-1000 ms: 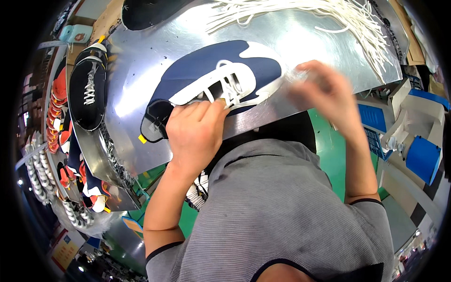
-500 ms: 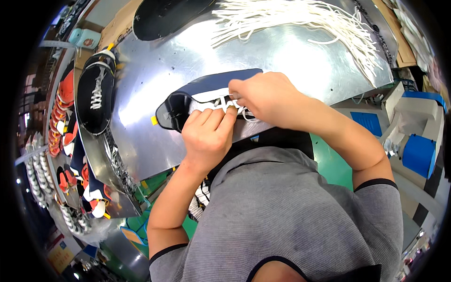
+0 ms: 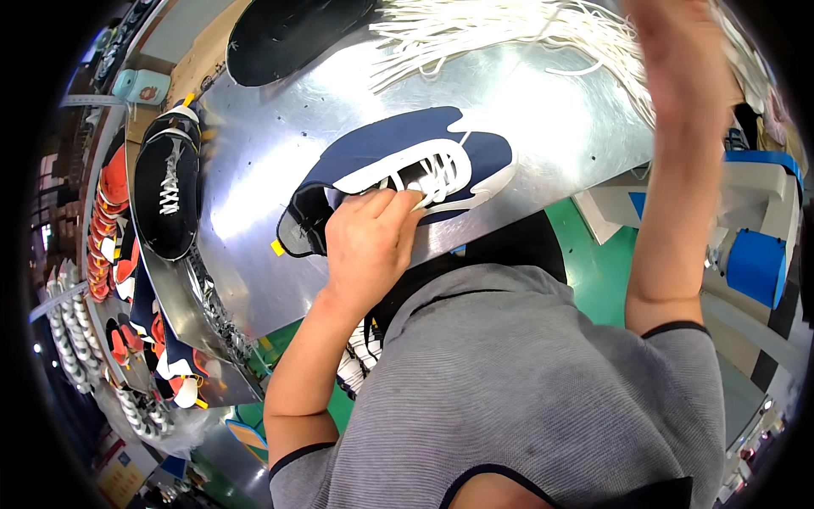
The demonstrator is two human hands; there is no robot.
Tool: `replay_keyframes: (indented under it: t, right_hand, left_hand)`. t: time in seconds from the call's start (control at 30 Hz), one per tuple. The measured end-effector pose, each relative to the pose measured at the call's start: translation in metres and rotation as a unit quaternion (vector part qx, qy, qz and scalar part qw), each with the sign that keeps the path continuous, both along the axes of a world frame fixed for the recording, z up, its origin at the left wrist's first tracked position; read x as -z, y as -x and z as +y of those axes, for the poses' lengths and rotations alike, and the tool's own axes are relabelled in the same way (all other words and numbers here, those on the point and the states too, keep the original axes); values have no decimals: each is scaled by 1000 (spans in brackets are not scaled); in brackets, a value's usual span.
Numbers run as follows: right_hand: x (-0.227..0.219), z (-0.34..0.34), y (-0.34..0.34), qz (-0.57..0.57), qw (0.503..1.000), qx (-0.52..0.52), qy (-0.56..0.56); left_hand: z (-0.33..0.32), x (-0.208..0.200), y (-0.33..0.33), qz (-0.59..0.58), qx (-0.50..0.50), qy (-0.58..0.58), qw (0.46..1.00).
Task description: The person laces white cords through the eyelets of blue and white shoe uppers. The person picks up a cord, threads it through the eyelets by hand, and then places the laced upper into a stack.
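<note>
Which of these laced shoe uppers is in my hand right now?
The navy-blue shoe upper with white overlays: your left hand grips it beside its white laces. The oval black shoe upper, farther left, is untouched.

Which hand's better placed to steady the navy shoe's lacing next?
Likely the left hand: it's right at the lacing of the navy shoe. The right hand is raised, blurred, at the picture's upper right, well away from the shoe.

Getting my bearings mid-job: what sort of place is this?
Likely a shoe factory or workshop: a blue-and-white shoe upper on a metal table, loose white laces in a heap, and stacked red shoe parts at the left.
</note>
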State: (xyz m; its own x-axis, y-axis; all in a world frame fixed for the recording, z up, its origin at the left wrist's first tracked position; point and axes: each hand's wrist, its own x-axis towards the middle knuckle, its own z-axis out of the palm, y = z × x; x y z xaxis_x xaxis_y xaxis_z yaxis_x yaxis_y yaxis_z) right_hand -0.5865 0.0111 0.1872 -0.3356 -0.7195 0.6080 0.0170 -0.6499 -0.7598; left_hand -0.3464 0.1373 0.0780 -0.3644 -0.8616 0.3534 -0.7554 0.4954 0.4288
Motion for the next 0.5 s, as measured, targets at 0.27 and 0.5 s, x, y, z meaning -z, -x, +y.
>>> replay_keyframes:
  t: [0.27, 0.5]
  right_hand:
    - [95, 43, -48, 93, 822, -447, -341]
    - [72, 17, -46, 121, 688, -585, -412]
  left_hand:
    - [-3, -15, -9, 256, -83, -283, 921]
    - [-6, 2, -16, 239, -167, -212, 933]
